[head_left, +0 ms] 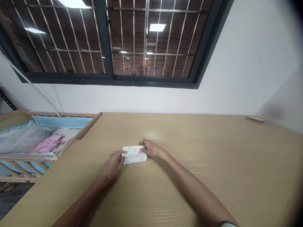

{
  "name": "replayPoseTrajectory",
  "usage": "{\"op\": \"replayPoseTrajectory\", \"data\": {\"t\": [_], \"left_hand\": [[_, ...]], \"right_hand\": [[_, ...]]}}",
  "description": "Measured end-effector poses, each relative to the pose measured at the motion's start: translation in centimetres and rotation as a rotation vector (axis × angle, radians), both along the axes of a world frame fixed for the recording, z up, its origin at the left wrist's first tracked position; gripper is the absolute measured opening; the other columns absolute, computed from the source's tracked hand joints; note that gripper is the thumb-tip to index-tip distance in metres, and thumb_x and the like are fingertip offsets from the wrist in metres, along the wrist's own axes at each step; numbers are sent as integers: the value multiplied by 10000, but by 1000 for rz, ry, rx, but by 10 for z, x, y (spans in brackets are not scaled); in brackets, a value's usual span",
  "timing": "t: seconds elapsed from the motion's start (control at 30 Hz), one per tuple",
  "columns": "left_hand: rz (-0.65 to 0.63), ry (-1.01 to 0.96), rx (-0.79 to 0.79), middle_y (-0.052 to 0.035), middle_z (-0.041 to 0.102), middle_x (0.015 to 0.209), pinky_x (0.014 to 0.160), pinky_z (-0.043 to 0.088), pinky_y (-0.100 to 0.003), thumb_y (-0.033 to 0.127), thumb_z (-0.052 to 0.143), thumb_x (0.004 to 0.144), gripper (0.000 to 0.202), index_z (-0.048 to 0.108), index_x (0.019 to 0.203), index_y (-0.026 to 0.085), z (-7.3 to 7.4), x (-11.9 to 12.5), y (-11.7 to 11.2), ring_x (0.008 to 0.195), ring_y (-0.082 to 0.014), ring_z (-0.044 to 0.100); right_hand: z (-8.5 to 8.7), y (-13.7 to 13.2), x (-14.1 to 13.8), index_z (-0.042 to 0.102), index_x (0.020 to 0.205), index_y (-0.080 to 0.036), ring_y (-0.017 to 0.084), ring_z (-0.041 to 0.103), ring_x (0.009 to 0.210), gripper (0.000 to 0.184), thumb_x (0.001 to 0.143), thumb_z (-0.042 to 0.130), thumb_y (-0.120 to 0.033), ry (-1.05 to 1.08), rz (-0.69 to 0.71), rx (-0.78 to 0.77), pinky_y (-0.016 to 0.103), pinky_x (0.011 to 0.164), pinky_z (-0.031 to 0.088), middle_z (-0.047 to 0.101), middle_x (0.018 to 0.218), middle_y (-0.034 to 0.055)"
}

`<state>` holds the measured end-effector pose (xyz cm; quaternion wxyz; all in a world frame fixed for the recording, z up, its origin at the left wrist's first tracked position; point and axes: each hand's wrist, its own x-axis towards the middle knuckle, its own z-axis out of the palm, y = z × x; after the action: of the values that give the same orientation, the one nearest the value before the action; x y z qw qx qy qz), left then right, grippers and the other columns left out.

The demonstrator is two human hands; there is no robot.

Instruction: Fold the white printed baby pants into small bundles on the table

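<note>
A small folded white cloth (133,154) with a faint printed pattern lies on the wooden tabletop (151,192). My left hand (115,162) grips its left edge between thumb and fingers. At the cloth's upper right corner is my right hand (151,148), its thumb on top and its fingers closed at the edge. The cloth looks flat and folded into a neat rectangle. Its underside is hidden.
On the left stands a wooden crib (92,126) with blue lining; inside are bedding and a pink cloth (48,143). A thin light-coloured object (255,119) lies at the table's far right. Behind the table are a white wall and a barred window (151,81).
</note>
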<state>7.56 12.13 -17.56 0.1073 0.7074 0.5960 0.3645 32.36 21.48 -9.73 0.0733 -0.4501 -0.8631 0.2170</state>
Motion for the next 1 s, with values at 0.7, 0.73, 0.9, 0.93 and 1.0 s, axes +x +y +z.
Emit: {"op": "replayPoseTrajectory", "data": {"t": [0.7, 0.73, 0.9, 0.93, 1.0], "left_hand": [[-136, 498, 147, -239, 262, 1621, 1181, 321, -550, 500, 334, 1043, 759, 26, 1607, 95, -30, 15, -14, 1517, -343, 224], [-122, 500, 169, -252, 257, 1619, 1178, 322, -557, 509, 347, 1038, 773, 40, 1604, 82, -31, 13, -15, 1517, -355, 219], [-116, 509, 271, -288, 283, 1596, 1138, 360, -574, 515, 465, 998, 735, 267, 1543, 62, -23, 14, -16, 1495, -406, 260], [-140, 508, 273, -271, 350, 1570, 1123, 383, -557, 494, 481, 996, 681, 325, 1517, 84, -20, 14, -15, 1463, -392, 336], [-171, 488, 263, -229, 482, 1491, 1083, 428, -529, 463, 512, 986, 601, 398, 1470, 125, -15, 15, -14, 1363, -356, 482]], "right_hand": [[-8, -26, -15, 104, 1606, -7, 374, 66, 1547, 1080, 843, 603, -587, -278, 218, -107, 539, 1242, 179, 33, 1659, 230], [-5, -26, -13, 111, 1606, -9, 377, 84, 1545, 1070, 842, 609, -569, -298, 202, -122, 539, 1235, 201, 45, 1659, 238], [6, -30, -11, 202, 1592, -41, 422, 133, 1530, 1150, 714, 764, -526, -349, 226, -6, 519, 1209, 248, 112, 1654, 273], [8, -31, -11, 256, 1577, -68, 448, 207, 1501, 1158, 663, 807, -516, -327, 234, 28, 533, 1181, 291, 182, 1634, 274], [10, -31, -11, 372, 1516, -127, 453, 397, 1387, 1088, 609, 843, -500, -281, 245, 54, 528, 1091, 400, 364, 1532, 250]]}}
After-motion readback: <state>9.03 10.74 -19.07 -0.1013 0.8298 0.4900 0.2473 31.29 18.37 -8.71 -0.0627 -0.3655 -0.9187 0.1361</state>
